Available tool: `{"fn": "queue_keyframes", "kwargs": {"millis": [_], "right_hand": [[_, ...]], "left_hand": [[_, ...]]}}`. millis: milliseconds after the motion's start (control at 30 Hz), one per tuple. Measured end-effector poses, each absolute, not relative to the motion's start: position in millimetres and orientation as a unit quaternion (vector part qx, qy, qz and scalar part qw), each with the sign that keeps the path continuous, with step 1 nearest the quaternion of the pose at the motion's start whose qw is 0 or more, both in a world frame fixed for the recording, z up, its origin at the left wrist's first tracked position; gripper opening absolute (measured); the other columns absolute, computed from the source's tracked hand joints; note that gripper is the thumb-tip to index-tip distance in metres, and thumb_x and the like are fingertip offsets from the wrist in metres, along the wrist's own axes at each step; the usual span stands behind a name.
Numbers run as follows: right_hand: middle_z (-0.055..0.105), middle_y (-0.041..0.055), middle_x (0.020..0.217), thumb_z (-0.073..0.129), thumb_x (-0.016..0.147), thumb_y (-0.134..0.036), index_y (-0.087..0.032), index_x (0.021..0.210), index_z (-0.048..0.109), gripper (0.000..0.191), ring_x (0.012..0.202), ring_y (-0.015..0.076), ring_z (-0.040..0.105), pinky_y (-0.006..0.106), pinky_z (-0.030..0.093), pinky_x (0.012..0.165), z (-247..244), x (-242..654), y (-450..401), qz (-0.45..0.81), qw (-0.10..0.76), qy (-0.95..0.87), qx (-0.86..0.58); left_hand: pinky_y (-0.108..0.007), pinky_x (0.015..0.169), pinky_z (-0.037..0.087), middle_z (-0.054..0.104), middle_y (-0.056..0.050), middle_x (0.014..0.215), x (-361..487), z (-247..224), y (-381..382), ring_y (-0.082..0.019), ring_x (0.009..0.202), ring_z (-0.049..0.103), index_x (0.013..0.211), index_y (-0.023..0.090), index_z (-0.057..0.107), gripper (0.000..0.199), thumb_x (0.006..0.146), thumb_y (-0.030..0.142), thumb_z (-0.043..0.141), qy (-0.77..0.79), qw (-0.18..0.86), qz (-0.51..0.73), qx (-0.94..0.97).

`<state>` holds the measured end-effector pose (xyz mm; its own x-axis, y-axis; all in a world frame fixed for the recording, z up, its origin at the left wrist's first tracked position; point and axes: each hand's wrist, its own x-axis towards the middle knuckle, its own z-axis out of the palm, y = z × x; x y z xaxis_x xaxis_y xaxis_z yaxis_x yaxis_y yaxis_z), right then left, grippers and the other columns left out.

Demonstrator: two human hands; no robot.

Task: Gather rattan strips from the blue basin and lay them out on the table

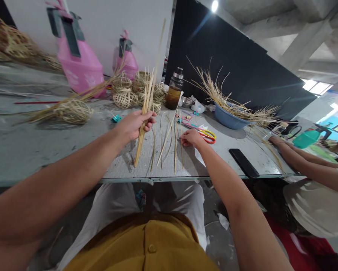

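Observation:
My left hand (139, 123) is closed round a bundle of bamboo strips (148, 99), which stands tilted over the table with its lower end near the front edge. Several thin loose strips (175, 150) lie side by side on the grey table (124, 158) between my hands. My right hand (190, 138) has its fingers pinched together at the rightmost of these strips, low over the tabletop. Scissors with red and yellow handles (210, 136) lie just behind my right hand.
Pink spray bottles (80, 67), woven balls (125, 98) and a jar of brown liquid (174, 92) stand behind. On the right are a blue basin (231, 118) of strips, a black phone (244, 162) and another person's arms (301, 160).

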<state>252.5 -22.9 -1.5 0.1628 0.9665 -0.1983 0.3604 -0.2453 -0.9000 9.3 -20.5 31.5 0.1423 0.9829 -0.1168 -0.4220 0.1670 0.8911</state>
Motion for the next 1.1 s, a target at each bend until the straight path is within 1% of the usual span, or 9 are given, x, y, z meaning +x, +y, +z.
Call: {"fn": "queue_keyframes", "kwargs": {"millis": [233,433,533,633,733,833,933,1000,1100], "right_hand": [[0.06,-0.0007,0.048,0.069,0.088,0.007,-0.018,0.059,0.057,0.04,0.043,0.0117,0.054,0.022,0.05,0.049,3.1,247.6,-24.9,0.416,0.358,-0.476,-0.687],[0.066,-0.0034,0.059,0.064,0.1,-0.006,-0.019,0.074,0.058,0.03,0.048,0.008,0.058,0.017,0.047,0.051,24.4,245.0,-31.0,0.412,0.411,-0.48,-0.656],[0.07,-0.0043,0.068,0.067,0.101,-0.01,-0.02,0.085,0.058,0.021,0.051,0.0057,0.06,0.015,0.041,0.047,39.8,229.5,-33.4,0.408,0.456,-0.512,-0.603],[0.069,-0.0059,0.069,0.072,0.097,-0.011,-0.021,0.092,0.057,0.019,0.052,0.0066,0.06,0.015,0.039,0.046,47.9,205.0,-31.2,0.388,0.473,-0.56,-0.56],[0.065,-0.0078,0.066,0.074,0.094,-0.012,-0.022,0.093,0.058,0.019,0.054,0.0089,0.06,0.017,0.042,0.05,45.5,182.0,-21.1,0.343,0.476,-0.606,-0.538],[0.065,-0.0065,0.069,0.072,0.092,-0.011,-0.021,0.088,0.062,0.015,0.063,0.0106,0.062,0.02,0.05,0.062,37.4,168.6,-6.9,0.298,0.479,-0.642,-0.518],[0.067,-0.004,0.076,0.07,0.091,-0.01,-0.019,0.082,0.066,0.014,0.072,0.0122,0.064,0.024,0.053,0.073,31.1,164.3,2.5,0.275,0.481,-0.655,-0.514],[0.068,-0.003,0.077,0.07,0.091,-0.009,-0.019,0.079,0.067,0.015,0.075,0.0126,0.063,0.024,0.052,0.076,29.7,164.1,4.2,0.264,0.477,-0.659,-0.517],[0.069,-0.0028,0.079,0.068,0.093,-0.012,-0.019,0.079,0.068,0.016,0.076,0.0125,0.062,0.024,0.05,0.078,31.5,164.0,2.6,0.262,0.476,-0.655,-0.526]], "left_hand": [[-0.011,0.035,0.035,0.059,-0.004,0.064,6.2,26.6,-15.5,-0.006,0.042,0.049,0.083,0.011,0.068,0.027,0.106,0.008,0.055,0.377,0.664,0.53,0.369],[-0.01,0.035,0.027,0.057,-0.001,0.063,4.6,22.2,-12.5,-0.003,0.038,0.037,0.088,0.013,0.071,0.022,0.105,0.01,0.058,0.336,0.693,0.507,0.388],[-0.013,0.042,0.041,0.064,-0.005,0.069,6.7,20.6,-14.5,-0.007,0.046,0.052,0.09,0.013,0.07,0.019,0.106,0.011,0.059,0.327,0.692,0.499,0.407],[-0.029,0.065,0.064,0.075,-0.013,0.086,9.4,20.0,-18.3,-0.02,0.072,0.075,0.094,0.015,0.069,0.014,0.105,0.015,0.06,0.329,0.689,0.483,0.429],[-0.041,0.074,0.068,0.078,-0.015,0.097,10.2,20.4,-21.0,-0.027,0.084,0.079,0.099,0.017,0.07,0.01,0.104,0.019,0.062,0.319,0.701,0.455,0.447],[-0.027,0.059,0.062,0.075,-0.012,0.091,8.9,20.8,-20.5,-0.018,0.067,0.073,0.097,0.016,0.07,0.007,0.102,0.017,0.066,0.301,0.7,0.457,0.458],[-0.012,0.042,0.038,0.066,-0.006,0.076,7.9,20.0,-18.3,-0.006,0.048,0.05,0.089,0.015,0.068,0.01,0.099,0.013,0.07,0.282,0.698,0.471,0.46],[-0.01,0.039,0.031,0.063,-0.005,0.074,8.2,19.0,-17.1,-0.003,0.045,0.041,0.089,0.014,0.069,0.009,0.098,0.01,0.07,0.274,0.694,0.474,0.467],[-0.011,0.039,0.031,0.062,-0.005,0.073,8.9,17.5,-15.9,-0.004,0.046,0.041,0.086,0.013,0.07,0.011,0.096,0.009,0.07,0.282,0.68,0.481,0.477]]}}
